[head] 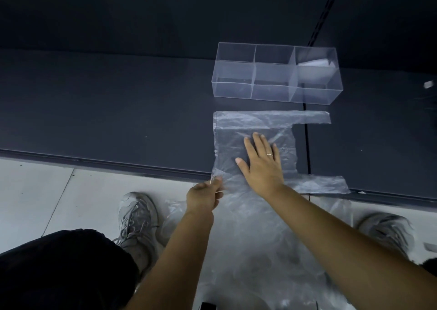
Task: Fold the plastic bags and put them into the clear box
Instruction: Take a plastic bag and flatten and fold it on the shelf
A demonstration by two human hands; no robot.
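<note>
At lower centre, the left hand [204, 197] pinches the near left corner of a plastic bag [255, 130] spread flat on the dark surface [106, 111]. Just right of it, the right hand [261, 162] lies open, fingers spread, palm pressing the bag's middle. More bags [255, 250] lie heaped on the floor below. The clear box [276, 73] sits beyond, upper right; something pale shows in its right compartment, perhaps one folded bag. Folding looks barely begun.

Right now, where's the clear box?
In the head view, the clear box stands on the dark table, right of centre, just beyond the flattened plastic bag that the right hand presses down.
</note>
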